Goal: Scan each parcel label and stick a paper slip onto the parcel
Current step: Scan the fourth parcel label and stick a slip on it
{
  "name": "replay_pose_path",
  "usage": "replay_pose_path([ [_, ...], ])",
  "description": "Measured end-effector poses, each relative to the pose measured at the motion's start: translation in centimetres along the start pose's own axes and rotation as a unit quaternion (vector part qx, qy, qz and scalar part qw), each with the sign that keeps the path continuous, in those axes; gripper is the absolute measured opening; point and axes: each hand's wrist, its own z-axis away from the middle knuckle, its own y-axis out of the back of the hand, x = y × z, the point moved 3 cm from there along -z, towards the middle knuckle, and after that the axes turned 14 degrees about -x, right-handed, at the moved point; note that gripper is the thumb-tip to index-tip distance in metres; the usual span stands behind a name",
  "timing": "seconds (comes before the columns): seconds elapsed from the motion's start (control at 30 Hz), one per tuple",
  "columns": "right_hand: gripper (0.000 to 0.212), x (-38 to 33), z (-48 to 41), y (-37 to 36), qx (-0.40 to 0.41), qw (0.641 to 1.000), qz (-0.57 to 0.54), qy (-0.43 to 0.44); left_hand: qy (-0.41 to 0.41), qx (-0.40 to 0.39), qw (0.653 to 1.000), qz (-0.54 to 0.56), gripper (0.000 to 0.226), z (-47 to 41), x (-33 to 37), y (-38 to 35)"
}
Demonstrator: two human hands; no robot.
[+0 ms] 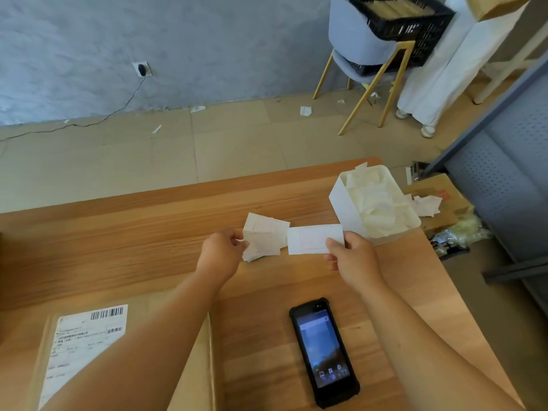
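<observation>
Head view, only view. Left hand [221, 253] grips a small stack of paper slips [265, 236] by its left edge, fingers curled round it. Right hand [353, 254] pinches a single slip [311, 239] at its right end, thumb on top. That slip is held flat, just beside the stack, the two apparently touching edge to edge. Both hands hover over the wooden table [118, 232], at mid-table.

Parcel [195, 366]: brown cardboard box at near left, partly under the left forearm. Its shipping label [77, 345] faces up with the barcode showing at the top. No slip seen on the box.

Handheld scanner [323, 351] lies on the table near right, screen lit, nobody holding it. White box [344, 203] with crumpled backing paper sits just beyond the right hand. Paper scraps on the floor, chair and black crate at the back.

Step, as a judgement: one slip being separated from the stack, ready for sticking. Scan status can't be told from here. Next move likely calls for peeling off any backing, bringing the slip down-left to the box top, and pressing it flat clear of the barcode.
</observation>
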Motion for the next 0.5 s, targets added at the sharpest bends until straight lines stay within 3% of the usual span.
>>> replay_pose_path([
  [0.13,0.011,0.0,-0.4,0.0,-0.019,0.999,-0.039,-0.01,0.046,-0.032,0.996,-0.073,0.039,-1.0,0.1,-0.3],
  [0.23,0.01,-0.4,-0.3,-0.4,-0.027,0.998,-0.057,-0.013,0.033,-0.027,0.991,-0.128,0.046,-0.6,-0.2,0.2],
  [0.4,0.009,-1.8,0.8,-1.7,-0.064,0.996,-0.056,0.0,-0.02,-0.009,0.995,-0.101,0.043,2.3,0.0,1.5],
  [0.5,0.01,-2.8,2.1,-3.0,-0.103,0.993,-0.051,0.003,-0.075,-0.014,0.997,-0.023,0.029,5.5,0.9,2.4],
])
